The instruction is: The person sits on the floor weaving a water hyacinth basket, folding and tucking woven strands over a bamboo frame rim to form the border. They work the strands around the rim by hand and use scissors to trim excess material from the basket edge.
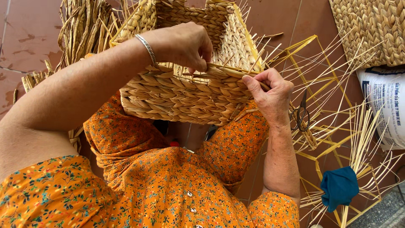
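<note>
Right now my left hand [183,44] sits at the upper middle of the frame, fingers curled over the near rim of the woven basket [185,95] and pinched shut on a strand of the plaited fibre there. My right hand [272,95], just right of centre, presses against the basket's right corner with thumb and fingers closed on the end of the same rim braid. The basket rests on my knees, tilted away from me, filling the upper centre of the picture. Its near wall looks fully woven in thick twisted rows, and the far walls appear closed too; what seems left, as I judge it, is the top edge, where thin yellow spokes [253,55] poke out untrimmed along the right side. A silver bangle [147,47] rides on my left wrist. Scissors [300,115] lie on the floor just beyond my right hand, among loose straw [363,143] and bare yellow frames [320,71]. A dried fibre bundle [80,29] stands in the upper left, a finished woven piece [371,29] fills the upper right, and a blue cloth [339,185] lies at the lower right.
</note>
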Demonstrator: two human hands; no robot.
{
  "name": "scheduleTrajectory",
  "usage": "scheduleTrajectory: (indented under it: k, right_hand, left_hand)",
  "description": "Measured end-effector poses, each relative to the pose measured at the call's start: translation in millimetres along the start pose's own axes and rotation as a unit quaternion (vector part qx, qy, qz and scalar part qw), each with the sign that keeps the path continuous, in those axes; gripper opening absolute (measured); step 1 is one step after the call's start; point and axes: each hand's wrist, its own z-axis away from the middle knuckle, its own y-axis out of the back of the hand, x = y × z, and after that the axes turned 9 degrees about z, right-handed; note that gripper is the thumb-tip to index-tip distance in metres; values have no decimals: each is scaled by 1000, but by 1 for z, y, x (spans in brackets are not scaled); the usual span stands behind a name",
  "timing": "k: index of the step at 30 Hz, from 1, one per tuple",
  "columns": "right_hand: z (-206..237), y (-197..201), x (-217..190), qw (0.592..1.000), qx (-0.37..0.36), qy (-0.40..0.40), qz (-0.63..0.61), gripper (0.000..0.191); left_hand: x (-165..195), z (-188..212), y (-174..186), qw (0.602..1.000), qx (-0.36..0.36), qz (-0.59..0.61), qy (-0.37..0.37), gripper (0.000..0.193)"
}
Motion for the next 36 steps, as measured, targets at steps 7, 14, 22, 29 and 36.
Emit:
scheduleTrajectory:
  k: [7,14,22,29,36]
  right_hand:
    - [1,0,1,1000,10,13,25,30]
    - [0,23,-21,983,-10,123,137,29]
    - [-114,16,-45,974,-99,204,-12,14]
    - [-176,-79,-57,844,-523,112,-45,16]
    - [-176,-104,-38,762,-612,31,-211,11]
  left_hand:
    - [10,-16,-49,912,143,-377,-80,15]
    - [-5,-26,-74,813,267,-474,-208,9]
    - [-11,-24,-92,817,380,-412,-135,6]
    - [-9,-4,-93,809,420,-364,-192,5]
    - [-18,1,-87,804,425,-377,-175,14]
